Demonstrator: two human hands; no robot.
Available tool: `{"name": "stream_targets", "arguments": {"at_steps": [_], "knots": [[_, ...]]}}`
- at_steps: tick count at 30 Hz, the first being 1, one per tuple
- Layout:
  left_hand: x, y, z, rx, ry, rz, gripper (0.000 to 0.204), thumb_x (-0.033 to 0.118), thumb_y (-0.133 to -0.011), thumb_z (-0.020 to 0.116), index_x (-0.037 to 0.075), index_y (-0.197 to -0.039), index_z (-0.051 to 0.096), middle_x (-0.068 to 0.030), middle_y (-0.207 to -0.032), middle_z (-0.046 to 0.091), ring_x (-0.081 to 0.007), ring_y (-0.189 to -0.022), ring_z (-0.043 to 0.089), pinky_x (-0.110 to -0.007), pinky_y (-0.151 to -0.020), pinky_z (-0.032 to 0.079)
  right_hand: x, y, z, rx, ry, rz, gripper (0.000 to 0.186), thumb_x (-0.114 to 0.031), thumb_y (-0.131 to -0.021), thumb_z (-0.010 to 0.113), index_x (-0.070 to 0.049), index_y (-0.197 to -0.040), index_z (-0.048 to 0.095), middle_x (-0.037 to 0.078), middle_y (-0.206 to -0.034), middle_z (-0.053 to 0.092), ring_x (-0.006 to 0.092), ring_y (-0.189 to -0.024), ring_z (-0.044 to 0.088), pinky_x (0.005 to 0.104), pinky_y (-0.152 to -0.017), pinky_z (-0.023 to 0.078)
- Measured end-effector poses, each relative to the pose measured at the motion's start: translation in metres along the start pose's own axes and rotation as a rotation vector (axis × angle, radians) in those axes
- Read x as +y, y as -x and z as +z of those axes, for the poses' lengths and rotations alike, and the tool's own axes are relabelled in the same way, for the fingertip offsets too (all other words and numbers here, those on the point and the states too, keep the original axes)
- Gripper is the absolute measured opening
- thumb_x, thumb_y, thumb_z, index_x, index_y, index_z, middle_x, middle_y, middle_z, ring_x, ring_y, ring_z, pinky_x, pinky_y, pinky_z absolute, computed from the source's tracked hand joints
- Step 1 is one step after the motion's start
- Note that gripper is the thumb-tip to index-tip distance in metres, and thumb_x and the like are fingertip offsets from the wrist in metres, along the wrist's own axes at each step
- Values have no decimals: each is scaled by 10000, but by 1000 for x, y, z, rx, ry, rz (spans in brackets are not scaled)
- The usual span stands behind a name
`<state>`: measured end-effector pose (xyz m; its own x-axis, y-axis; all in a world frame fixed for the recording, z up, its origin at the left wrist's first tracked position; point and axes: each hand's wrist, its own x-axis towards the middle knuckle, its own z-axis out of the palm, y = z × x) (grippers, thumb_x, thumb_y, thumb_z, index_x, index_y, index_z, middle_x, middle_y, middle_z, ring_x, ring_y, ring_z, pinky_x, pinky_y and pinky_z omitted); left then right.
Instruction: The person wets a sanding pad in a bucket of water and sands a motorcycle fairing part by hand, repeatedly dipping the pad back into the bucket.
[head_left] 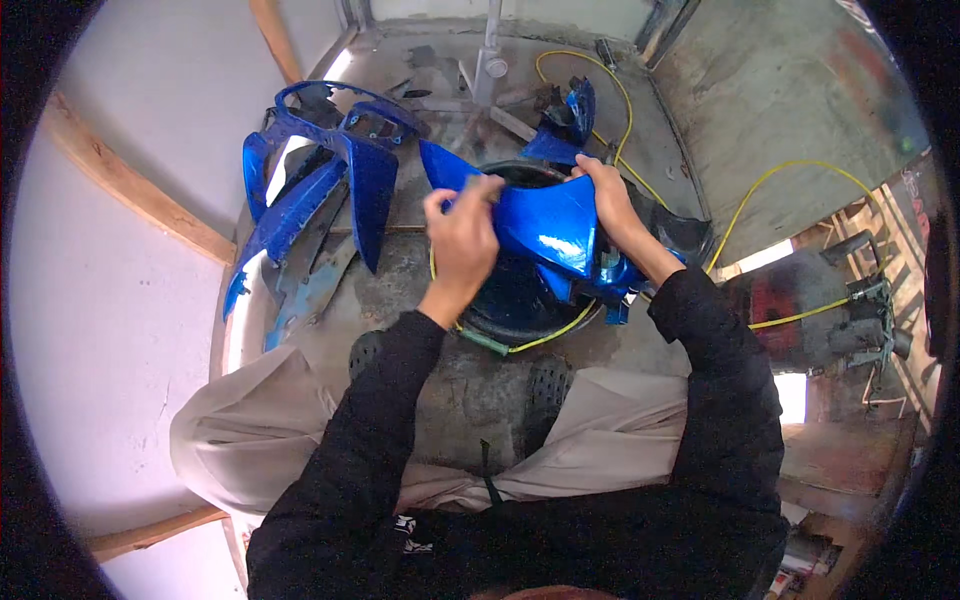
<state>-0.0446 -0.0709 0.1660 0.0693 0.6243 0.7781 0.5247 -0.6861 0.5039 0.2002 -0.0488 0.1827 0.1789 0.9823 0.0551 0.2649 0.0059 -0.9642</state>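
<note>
A glossy blue motorcycle fairing panel [545,222] is held over a round black basin [515,318]. My right hand [612,205] grips the panel's upper right edge, thumb along the top. Over the panel's left part, my left hand [463,243] is closed, with a small grey-brown pad [486,189] between its fingers. That pad is slightly blurred, so its exact kind cannot be made out. Blue and dark bracket-like parts [622,275] show below the panel near my right wrist. The basin's inside is mostly hidden by the panel.
More blue fairing pieces [320,165] lie on the floor at the left, and another blue part [570,115] lies farther back. A yellow hose [625,100] loops around the basin toward a dark red machine [800,310] at the right. A grey metal post [490,60] stands behind.
</note>
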Motion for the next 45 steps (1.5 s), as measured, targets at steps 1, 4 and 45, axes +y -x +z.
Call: {"name": "stream_targets", "arguments": {"at_steps": [1, 4, 45], "knots": [[14, 9, 2, -39, 50, 98, 328, -24, -893, 557, 118, -1137, 723, -54, -1073, 756, -253, -926, 660, -386, -914, 442, 2, 0, -3, 14, 6, 21, 507, -373, -1030, 463, 48, -794, 616, 106, -675, 629, 202, -650, 567, 386, -674, 413], [41, 32, 8, -141, 279, 206, 392, -60, -878, 520, 117, -1175, 706, -47, -1159, 746, -177, -1084, 684, -384, -931, 409, 9, -2, -5, 96, 24, -38, 509, -373, -1033, 443, 64, -823, 598, 126, -675, 628, 221, -653, 572, 401, -682, 418], [43, 48, 5, -215, 360, 333, 405, -8, -827, 582, 101, -1200, 694, -59, -1220, 720, -207, -1071, 676, -404, -924, 416, 12, -6, -4, 134, -70, 94, 497, -416, -1007, 497, -27, -728, 629, 9, -642, 564, 144, -599, 490, 348, -615, 370]]}}
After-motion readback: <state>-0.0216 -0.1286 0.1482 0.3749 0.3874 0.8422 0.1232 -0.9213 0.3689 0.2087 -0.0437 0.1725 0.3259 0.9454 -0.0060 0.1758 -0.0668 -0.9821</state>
